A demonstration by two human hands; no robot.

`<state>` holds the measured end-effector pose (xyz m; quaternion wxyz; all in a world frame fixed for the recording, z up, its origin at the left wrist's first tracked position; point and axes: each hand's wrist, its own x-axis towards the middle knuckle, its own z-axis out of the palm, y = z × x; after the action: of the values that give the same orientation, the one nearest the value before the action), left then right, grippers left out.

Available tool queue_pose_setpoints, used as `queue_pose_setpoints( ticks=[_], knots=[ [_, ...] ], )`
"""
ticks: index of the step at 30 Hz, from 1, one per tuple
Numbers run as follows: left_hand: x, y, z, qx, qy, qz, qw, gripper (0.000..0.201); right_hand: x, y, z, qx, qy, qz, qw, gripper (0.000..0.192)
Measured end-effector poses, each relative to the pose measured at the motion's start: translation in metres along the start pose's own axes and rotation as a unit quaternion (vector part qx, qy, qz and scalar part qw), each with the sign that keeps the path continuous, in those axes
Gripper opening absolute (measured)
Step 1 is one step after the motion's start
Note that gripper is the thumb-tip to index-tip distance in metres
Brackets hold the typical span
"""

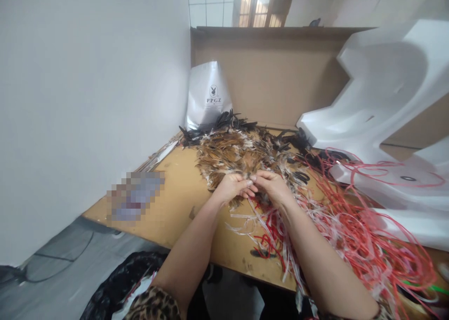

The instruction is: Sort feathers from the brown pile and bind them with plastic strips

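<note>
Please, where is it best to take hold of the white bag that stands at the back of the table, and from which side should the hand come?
Probably at its top edge, coming from above and in front. The white bag stands upright in the corner, narrowing upward. The wall is on its left, the cardboard panel is behind it, and the feathers hide its base, so only the top and front are open.

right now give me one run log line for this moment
left hand pinching feathers | right hand pinching feathers | red strips right
</note>
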<state>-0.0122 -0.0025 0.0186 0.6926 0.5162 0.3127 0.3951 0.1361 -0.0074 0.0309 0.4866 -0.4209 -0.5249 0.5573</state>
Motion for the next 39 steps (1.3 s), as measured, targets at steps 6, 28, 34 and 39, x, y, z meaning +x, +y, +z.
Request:
queue_pose_setpoints(
  ticks=[6,28,34,39],
  knots=[
    [0.003,-0.002,0.002,0.047,-0.006,0.019,0.999,0.030,-0.003,0.000,0.004,-0.093,0.009,-0.063,0.994,0.024],
    [0.010,-0.016,0.007,0.070,0.107,0.115,0.985,0.019,-0.001,0.012,0.016,-0.044,0.088,-0.079,0.992,0.028],
    [0.008,-0.012,0.000,-0.130,0.093,0.054,0.986,0.021,-0.004,0.005,0.017,-0.192,0.048,-0.183,0.963,0.034],
    [0.008,-0.011,-0.004,-0.229,0.047,0.029,0.972,0.017,-0.008,0.000,0.016,-0.459,0.041,-0.301,0.835,0.047]
  ],
)
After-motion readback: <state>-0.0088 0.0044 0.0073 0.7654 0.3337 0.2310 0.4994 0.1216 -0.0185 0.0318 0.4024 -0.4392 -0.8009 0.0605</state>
